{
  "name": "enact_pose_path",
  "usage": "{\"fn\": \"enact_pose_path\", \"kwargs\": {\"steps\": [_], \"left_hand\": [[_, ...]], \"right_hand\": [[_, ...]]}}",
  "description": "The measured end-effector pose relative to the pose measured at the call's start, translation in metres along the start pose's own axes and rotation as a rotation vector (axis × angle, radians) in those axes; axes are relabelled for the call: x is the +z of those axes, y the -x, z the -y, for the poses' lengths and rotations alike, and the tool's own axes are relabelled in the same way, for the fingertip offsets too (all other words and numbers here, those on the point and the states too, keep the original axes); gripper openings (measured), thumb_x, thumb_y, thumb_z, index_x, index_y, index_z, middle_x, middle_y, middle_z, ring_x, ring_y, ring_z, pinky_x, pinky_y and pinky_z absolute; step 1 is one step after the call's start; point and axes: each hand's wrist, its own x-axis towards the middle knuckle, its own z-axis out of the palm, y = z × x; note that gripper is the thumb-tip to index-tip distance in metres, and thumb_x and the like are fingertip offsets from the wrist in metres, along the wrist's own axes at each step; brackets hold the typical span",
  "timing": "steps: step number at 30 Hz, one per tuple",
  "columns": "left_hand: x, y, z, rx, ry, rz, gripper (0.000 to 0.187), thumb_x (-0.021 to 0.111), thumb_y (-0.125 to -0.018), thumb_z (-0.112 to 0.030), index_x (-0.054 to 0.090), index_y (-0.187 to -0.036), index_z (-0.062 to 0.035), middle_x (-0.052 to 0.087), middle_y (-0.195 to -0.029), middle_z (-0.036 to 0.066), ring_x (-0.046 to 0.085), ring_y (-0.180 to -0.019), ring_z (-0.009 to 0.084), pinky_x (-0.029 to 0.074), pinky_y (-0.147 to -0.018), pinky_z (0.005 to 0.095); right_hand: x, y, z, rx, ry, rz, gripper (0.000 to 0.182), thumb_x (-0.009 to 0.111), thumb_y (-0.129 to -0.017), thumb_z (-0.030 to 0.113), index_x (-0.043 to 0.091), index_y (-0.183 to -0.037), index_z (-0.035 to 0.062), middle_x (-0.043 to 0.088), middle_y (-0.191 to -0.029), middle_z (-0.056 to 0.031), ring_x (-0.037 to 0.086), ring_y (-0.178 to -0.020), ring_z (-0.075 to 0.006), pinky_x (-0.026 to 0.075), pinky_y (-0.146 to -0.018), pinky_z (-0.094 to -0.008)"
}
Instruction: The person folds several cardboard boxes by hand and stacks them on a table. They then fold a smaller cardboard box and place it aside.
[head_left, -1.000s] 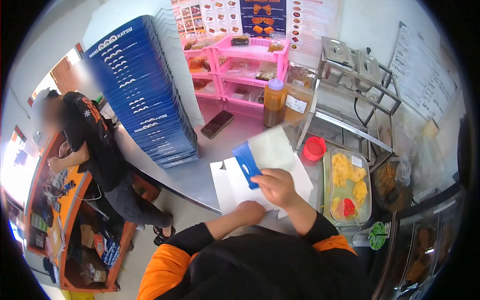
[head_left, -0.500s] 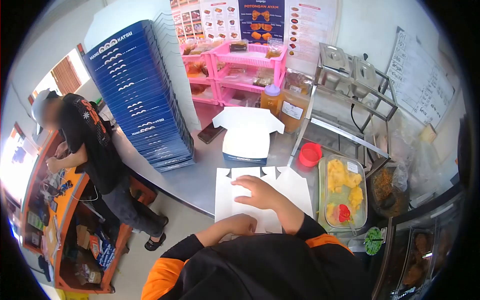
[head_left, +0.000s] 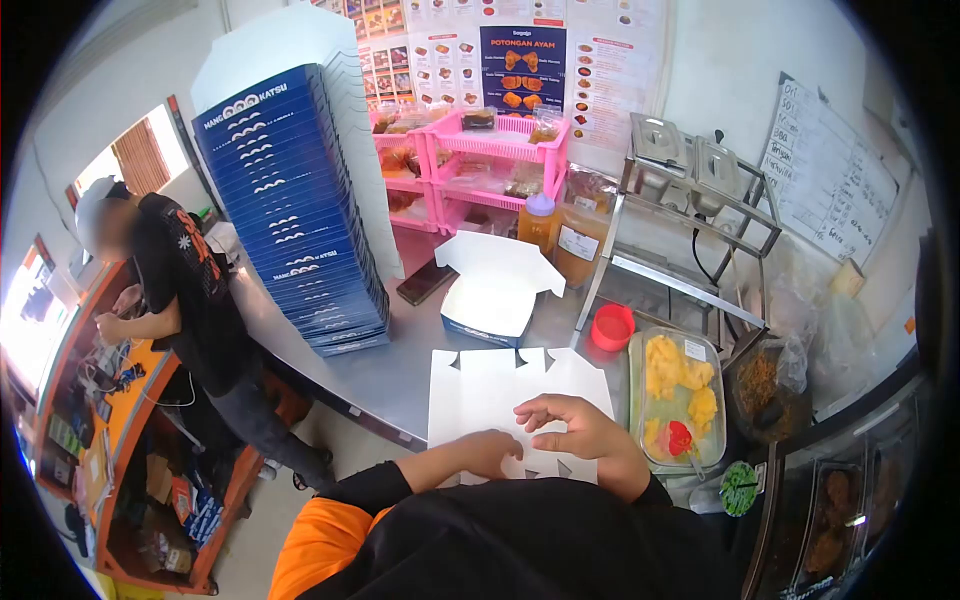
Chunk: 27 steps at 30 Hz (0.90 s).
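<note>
A flat, white die-cut box blank lies in front of me on the metal counter, its notched far edge toward the wall. My left hand rests on the near part of the blank, fingers pointing right and lying on it. Just to the right, my right hand is over the blank with thumb and fingers apart, holding nothing. Beyond the blank stands a folded box, white inside and blue outside, with its lid raised.
A tall stack of blue boxes stands at left, near a phone. To the right are a red cup, a tray of yellow food and a metal rack. Pink shelves stand behind. Another person works at far left.
My right hand has moved right and nearer to me over the blank. The folded box now sits turned at an angle. My left hand has shifted slightly, and the view has tilted.
</note>
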Motion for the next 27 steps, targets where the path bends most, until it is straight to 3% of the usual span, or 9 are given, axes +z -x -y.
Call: {"fn": "enact_pose_path", "kwargs": {"steps": [10, 15, 17, 19, 21, 22, 25, 26, 27], "left_hand": [[-0.026, 0.009, -0.017, -0.098, -0.042, 0.093, 0.028, 0.055, -0.077, -0.029, 0.061, -0.098, -0.0109, 0.062, -0.092, 0.015, 0.058, -0.088, 0.0310, 0.044, -0.079, 0.0392], [-0.048, 0.012, -0.007, -0.056, 0.132, -0.355, 0.031, 0.048, -0.077, -0.022, 0.057, -0.103, -0.0062, 0.062, -0.086, 0.018, 0.059, -0.082, 0.0334, 0.045, -0.072, 0.0401], [-0.069, 0.019, -0.015, -0.046, 0.389, -0.477, 0.028, 0.055, -0.078, -0.023, 0.058, -0.100, -0.0049, 0.062, -0.079, 0.015, 0.060, -0.074, 0.0251, 0.046, -0.068, 0.0344], [-0.110, 0.045, -0.056, -0.193, 0.602, -0.374, 0.027, 0.062, -0.077, -0.020, 0.056, -0.098, -0.0051, 0.059, -0.075, 0.005, 0.054, -0.068, 0.0110, 0.045, -0.065, 0.0265], [-0.119, 0.051, -0.054, -0.064, 0.540, -0.544, 0.028, 0.065, -0.076, -0.020, 0.056, -0.097, -0.0038, 0.059, -0.077, 0.005, 0.055, -0.069, 0.0094, 0.045, -0.065, 0.0245], [-0.122, 0.053, -0.055, -0.022, 0.607, -0.624, 0.028, 0.064, -0.077, -0.019, 0.055, -0.099, -0.0032, 0.060, -0.079, 0.005, 0.056, -0.072, 0.0107, 0.045, -0.067, 0.0254], [-0.132, 0.061, -0.080, 0.235, 1.158, -0.843, 0.033, 0.061, -0.080, -0.018, 0.050, -0.106, -0.0025, 0.059, -0.091, 0.008, 0.058, -0.083, 0.0178, 0.048, -0.075, 0.0312], [-0.136, 0.063, -0.090, 0.347, 1.397, -0.903, 0.034, 0.060, -0.081, -0.018, 0.048, -0.109, -0.0025, 0.059, -0.097, 0.010, 0.059, -0.087, 0.0206, 0.048, -0.078, 0.0336], [-0.138, 0.063, -0.095, 0.407, 1.518, -0.883, 0.034, 0.058, -0.082, -0.015, 0.046, -0.112, -0.0034, 0.057, -0.101, 0.010, 0.058, -0.090, 0.0211, 0.048, -0.080, 0.0350]], "right_hand": [[0.011, -0.006, -0.007, 0.035, -0.059, 0.007, 0.042, 0.065, -0.078, 0.013, 0.051, -0.116, 0.0020, 0.058, -0.101, -0.0082, 0.056, -0.085, -0.0116, 0.044, -0.077, -0.0261], [0.015, -0.002, 0.010, 0.117, -0.181, 0.120, 0.038, 0.067, -0.078, 0.018, 0.055, -0.111, 0.0033, 0.061, -0.090, -0.0055, 0.056, -0.066, -0.0062, 0.042, -0.062, -0.0190], [0.017, 0.001, 0.023, 0.070, -0.206, 0.131, 0.037, 0.068, -0.077, 0.019, 0.057, -0.108, 0.0034, 0.061, -0.088, -0.0044, 0.054, -0.063, -0.0041, 0.040, -0.059, -0.0170], [0.016, 0.000, 0.043, -0.074, 0.038, 0.092, 0.037, 0.069, -0.074, 0.025, 0.060, -0.104, 0.0055, 0.062, -0.087, -0.0058, 0.059, -0.067, -0.0116, 0.046, -0.062, -0.0228], [0.022, -0.005, 0.052, -0.409, 0.315, 0.017, 0.037, 0.070, -0.073, 0.028, 0.062, -0.102, 0.0064, 0.062, -0.084, -0.0061, 0.061, -0.070, -0.0163, 0.048, -0.064, -0.0260], [0.024, -0.001, 0.057, -0.377, 0.462, 0.025, 0.045, 0.071, -0.070, 0.031, 0.058, -0.109, 0.0119, 0.058, -0.103, -0.0102, 0.056, -0.099, -0.0269, 0.045, -0.082, -0.0378], [0.036, -0.012, 0.063, -0.565, 0.916, -0.341, 0.059, 0.074, -0.064, 0.032, 0.052, -0.118, 0.0201, 0.041, -0.127, -0.0120, 0.032, -0.123, -0.0346, 0.031, -0.094, -0.0518], [0.037, -0.015, 0.049, -0.507, 0.935, -0.320, 0.071, 0.076, -0.058, 0.033, 0.046, -0.123, 0.0275, 0.025, -0.138, -0.0110, 0.011, -0.129, -0.0402, 0.016, -0.097, -0.0620], [0.037, -0.018, 0.049, -0.427, 1.000, -0.328, 0.069, 0.075, -0.058, 0.032, 0.047, -0.122, 0.0290, 0.027, -0.136, -0.0119, 0.012, -0.129, -0.0398, 0.017, -0.096, -0.0633]]}}
